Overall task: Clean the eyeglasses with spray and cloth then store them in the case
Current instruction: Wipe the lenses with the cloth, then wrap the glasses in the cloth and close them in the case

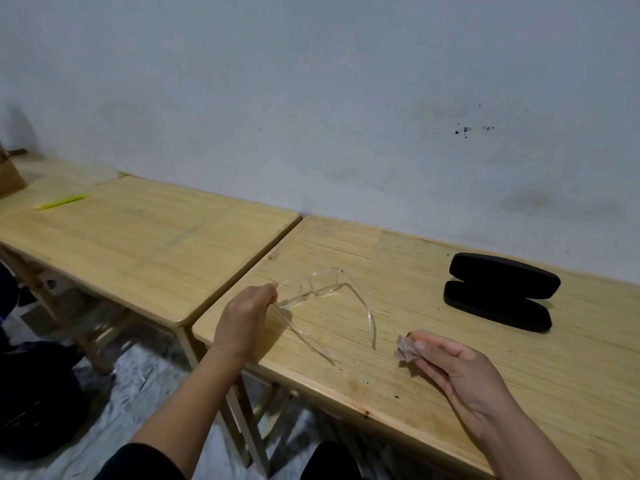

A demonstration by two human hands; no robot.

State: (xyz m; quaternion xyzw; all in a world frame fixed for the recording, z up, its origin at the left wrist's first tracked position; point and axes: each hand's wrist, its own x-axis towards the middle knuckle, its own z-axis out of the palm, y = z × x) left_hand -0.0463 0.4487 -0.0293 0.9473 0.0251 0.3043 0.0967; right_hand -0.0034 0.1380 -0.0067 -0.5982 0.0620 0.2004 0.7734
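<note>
Clear-framed eyeglasses (323, 292) with both temples unfolded hang just above the right wooden table (450, 393). My left hand (244, 318) pinches them at the left hinge end of the frame. My right hand (453, 367) is to the right of the glasses, fingers closed on a small crumpled brownish cloth (406, 351). A black eyeglass case (500, 292) lies open at the far right of the same table, near the wall. No spray bottle is in view.
A second wooden table (138, 237) adjoins on the left, with a yellow-green pen (62, 201) on it and a brown bag (10, 178) at its far end. The wall runs right behind both tables. Dark bags sit on the floor at left.
</note>
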